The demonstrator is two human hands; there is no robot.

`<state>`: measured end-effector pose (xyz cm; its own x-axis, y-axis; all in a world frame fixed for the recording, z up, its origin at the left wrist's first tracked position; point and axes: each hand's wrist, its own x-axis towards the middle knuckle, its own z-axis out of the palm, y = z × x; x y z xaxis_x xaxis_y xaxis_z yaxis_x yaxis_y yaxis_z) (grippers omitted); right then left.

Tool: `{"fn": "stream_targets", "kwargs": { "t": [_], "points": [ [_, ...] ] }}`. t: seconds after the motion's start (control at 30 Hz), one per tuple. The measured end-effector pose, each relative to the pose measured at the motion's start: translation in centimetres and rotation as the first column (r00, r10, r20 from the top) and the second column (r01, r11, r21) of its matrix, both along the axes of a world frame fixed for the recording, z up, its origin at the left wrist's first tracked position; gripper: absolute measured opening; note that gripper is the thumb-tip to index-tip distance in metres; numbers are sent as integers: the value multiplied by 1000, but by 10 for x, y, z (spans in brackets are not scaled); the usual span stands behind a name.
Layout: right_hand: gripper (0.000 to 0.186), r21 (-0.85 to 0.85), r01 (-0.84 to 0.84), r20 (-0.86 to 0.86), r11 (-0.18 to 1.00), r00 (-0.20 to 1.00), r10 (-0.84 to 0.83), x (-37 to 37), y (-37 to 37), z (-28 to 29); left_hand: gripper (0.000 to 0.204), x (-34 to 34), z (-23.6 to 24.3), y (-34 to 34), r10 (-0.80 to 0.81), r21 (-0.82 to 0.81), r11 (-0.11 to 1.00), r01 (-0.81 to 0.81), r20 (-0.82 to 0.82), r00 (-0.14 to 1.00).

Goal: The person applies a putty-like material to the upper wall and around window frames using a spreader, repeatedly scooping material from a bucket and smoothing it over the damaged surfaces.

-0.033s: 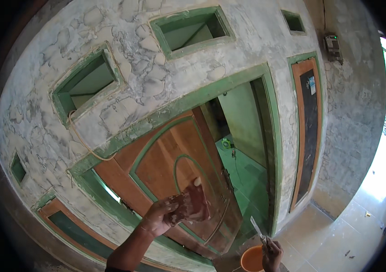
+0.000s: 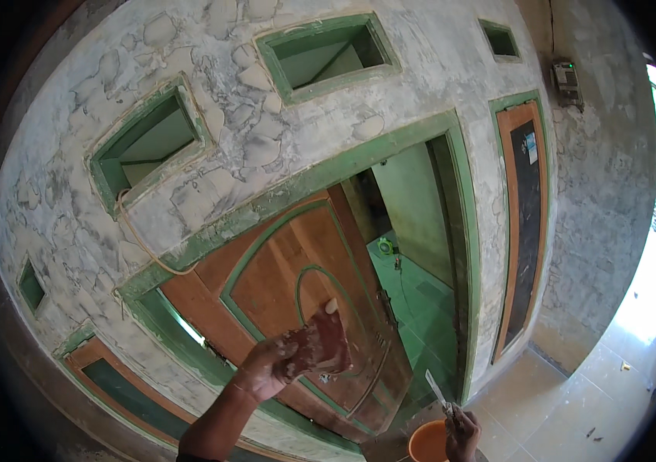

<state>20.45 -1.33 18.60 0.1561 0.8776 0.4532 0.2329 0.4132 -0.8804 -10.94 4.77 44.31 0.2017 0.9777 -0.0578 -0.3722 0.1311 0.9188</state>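
My left hand grips a flat reddish-brown piece smeared with pale paste, and a light lump sits at its upper edge. It is held up in front of the brown wooden door. Lower right, my right hand is closed round a putty knife, whose narrow pale blade points up and left. Right below that hand stands an orange bucket, partly covered by the hand and cut off by the picture's lower edge. The bucket's contents cannot be made out.
A wall with patchy pale plaster surrounds the green door frame. Green-framed vents open high in it, and a cord hangs from one. The door stands ajar onto a green-tiled room. Pale floor tiles lie at right.
My left hand and the reddish-brown piece have shifted very slightly left. Otherwise the view looks the same.
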Motion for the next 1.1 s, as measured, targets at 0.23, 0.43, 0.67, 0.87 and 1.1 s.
{"fn": "stream_targets", "kwargs": {
  "t": [0.23, 0.43, 0.67, 0.87, 1.1],
  "points": [
    [27, -50, -104, -47, 993, 994, 102, 1, 18, -6, 30, 30, 85, -8, 271, 223, 943, -245, -94, 958],
    [26, -138, -101, -131, 985, 988, 83, 1, 18, 16, 31, 72, 114, 32, 173, 272, 955, -117, -191, 966],
    [26, -130, -82, -60, 988, 995, 75, 7, 11, 11, 21, 112, 245, 153, 369, 859, 492, -142, -58, 928],
    [27, -145, 14, -179, 989, 983, -40, 17, 6, -12, 20, 153, 313, 198, 941, 947, -304, 102, 282, 185],
    [29, -220, 34, -312, 975, 944, -103, 28, 0, -11, 37, 183, 319, 284, 684, 441, -588, 678, 719, 125]
  ]
}}
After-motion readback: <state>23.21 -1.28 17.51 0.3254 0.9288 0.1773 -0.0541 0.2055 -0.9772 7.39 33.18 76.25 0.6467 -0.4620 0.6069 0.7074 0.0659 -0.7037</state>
